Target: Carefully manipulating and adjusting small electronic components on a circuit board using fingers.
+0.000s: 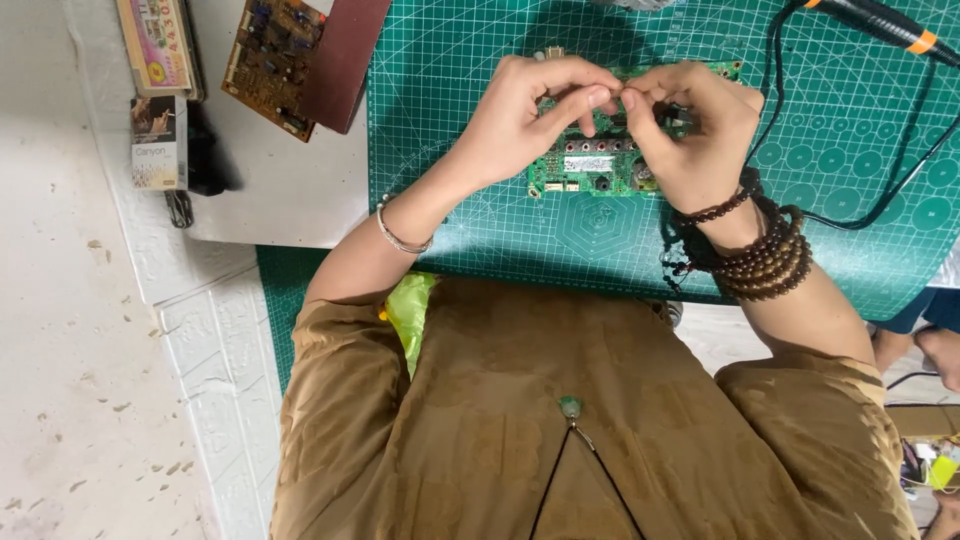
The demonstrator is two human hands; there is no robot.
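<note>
fingers of left hand [525, 115] and right hand [690, 130] pinched together — contents unclear — over one green circuit board [590, 165].

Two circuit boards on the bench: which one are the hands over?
The green board on the cutting mat, under both hands. The brown board lies apart, upper left, off the mat.

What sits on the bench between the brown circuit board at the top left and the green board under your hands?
In the head view, a dark brownish-red sheet lies between the brown circuit board and the green circuit board, overlapping the green cutting mat's edge.
</note>
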